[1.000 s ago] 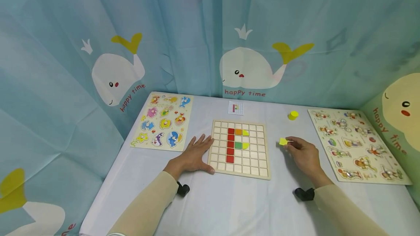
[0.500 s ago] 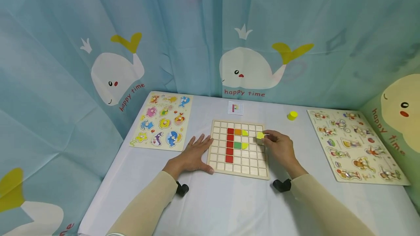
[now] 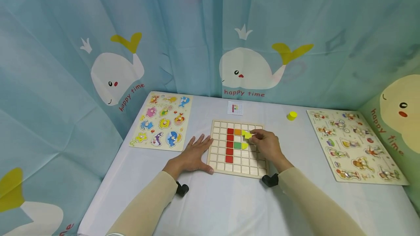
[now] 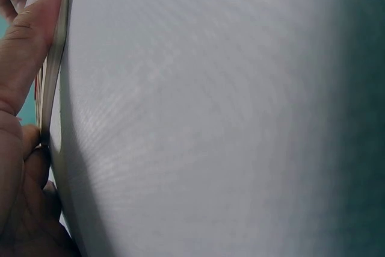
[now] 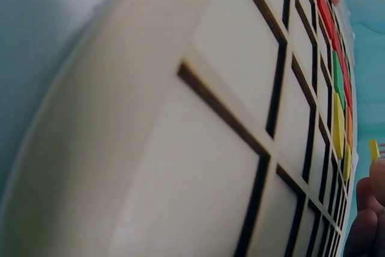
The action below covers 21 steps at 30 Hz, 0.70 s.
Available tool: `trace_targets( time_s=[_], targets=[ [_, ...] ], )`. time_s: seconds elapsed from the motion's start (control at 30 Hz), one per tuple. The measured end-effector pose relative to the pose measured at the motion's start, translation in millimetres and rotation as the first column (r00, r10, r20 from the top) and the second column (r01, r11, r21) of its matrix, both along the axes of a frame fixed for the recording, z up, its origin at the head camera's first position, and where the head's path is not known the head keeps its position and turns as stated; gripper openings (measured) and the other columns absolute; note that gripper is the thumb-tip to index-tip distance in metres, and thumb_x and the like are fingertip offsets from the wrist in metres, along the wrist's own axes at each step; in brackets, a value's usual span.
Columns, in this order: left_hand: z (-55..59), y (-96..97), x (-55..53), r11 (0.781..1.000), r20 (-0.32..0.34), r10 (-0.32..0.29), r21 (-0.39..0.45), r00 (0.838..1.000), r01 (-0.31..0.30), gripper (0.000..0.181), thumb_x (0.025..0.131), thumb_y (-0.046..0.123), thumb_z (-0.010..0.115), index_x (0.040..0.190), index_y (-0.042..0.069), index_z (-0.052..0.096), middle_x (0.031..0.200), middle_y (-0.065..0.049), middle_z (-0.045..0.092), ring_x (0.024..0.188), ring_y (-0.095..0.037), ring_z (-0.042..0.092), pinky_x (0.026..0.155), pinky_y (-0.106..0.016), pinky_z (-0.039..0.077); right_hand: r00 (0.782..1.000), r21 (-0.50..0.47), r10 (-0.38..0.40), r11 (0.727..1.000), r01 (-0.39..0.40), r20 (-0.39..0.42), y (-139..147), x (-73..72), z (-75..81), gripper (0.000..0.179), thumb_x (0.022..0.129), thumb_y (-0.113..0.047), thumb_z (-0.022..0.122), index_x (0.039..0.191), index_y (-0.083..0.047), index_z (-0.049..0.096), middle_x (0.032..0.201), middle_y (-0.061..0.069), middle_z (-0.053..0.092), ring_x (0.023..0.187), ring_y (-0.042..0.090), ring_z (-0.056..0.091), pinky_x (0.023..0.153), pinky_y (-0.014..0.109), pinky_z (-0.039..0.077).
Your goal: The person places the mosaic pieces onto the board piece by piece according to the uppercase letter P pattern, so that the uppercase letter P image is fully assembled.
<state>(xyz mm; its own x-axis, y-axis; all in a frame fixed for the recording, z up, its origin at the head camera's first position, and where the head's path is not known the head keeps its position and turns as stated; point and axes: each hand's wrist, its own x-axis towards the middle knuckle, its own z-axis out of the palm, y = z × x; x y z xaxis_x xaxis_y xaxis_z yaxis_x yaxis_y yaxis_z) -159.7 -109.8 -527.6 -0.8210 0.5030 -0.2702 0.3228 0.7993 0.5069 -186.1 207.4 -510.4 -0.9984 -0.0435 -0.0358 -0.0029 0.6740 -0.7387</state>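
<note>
A wooden grid board (image 3: 238,173) lies mid-table with a column of red tiles (image 3: 230,144), an orange tile (image 3: 237,132), a green tile (image 3: 237,145) and yellow round-edged tiles (image 3: 244,146) in its squares. My left hand (image 3: 191,156) rests with spread fingers and thumb against the board's left side. Between thumb and fingers, my right hand (image 3: 268,146) pinches a small yellow tile (image 3: 247,135) over the upper right part of the board, close to the upper yellow tile. In the right wrist view, the held yellow tile (image 5: 375,148) shows above the fingertips.
A small pattern card (image 3: 235,108) lies behind the board. A yellow cylinder stack (image 3: 292,115) stands at the back right. Knobbed picture puzzles flank the board, a sea-animal puzzle (image 3: 160,121) left and a figure puzzle (image 3: 356,148) right. A curtain (image 3: 183,28) hangs behind the table.
My right hand has carried the yellow tile leftward from the table beside the board to over the grid, near the placed yellow tiles. My left hand has stayed at the board's left side.
</note>
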Motion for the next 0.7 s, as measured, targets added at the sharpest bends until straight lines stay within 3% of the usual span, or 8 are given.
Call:
trace_targets(
  time_s=[0.27, 0.7],
  targets=[
    [0.1, -0.4, 0.1, 1.000, -0.006, -0.007, 0.003, 1.000, 0.007, 0.129, 0.073, 0.064, 0.089, 0.171, 0.017, 0.019, 0.178, 0.001, 0.012, 0.166, -0.020, -0.002, 0.135, -0.043, -0.008, 1.000, 0.019, 0.029, 0.999, -0.029, 0.010, -6.1, -0.2, -2.6, 0.029, 0.101, -0.010, 0.071, 0.127, 0.001, 0.073, 0.109, 0.018, 0.076, 0.098, 0.030, 0.069, 0.082, 0.040, 0.059],
    [-2.3, -0.4, -1.0, 1.000, -0.013, -0.010, -0.005, 1.000, 0.010, 0.129, 0.073, 0.065, 0.088, 0.171, 0.017, 0.019, 0.178, 0.001, 0.012, 0.166, -0.020, -0.002, 0.135, -0.044, -0.008, 0.997, 0.054, 0.045, 0.997, -0.048, 0.064, -7.9, -2.6, -3.9, 0.028, 0.100, -0.011, 0.070, 0.126, -0.001, 0.074, 0.110, 0.015, 0.076, 0.098, 0.027, 0.068, 0.079, 0.038, 0.057]
  ],
)
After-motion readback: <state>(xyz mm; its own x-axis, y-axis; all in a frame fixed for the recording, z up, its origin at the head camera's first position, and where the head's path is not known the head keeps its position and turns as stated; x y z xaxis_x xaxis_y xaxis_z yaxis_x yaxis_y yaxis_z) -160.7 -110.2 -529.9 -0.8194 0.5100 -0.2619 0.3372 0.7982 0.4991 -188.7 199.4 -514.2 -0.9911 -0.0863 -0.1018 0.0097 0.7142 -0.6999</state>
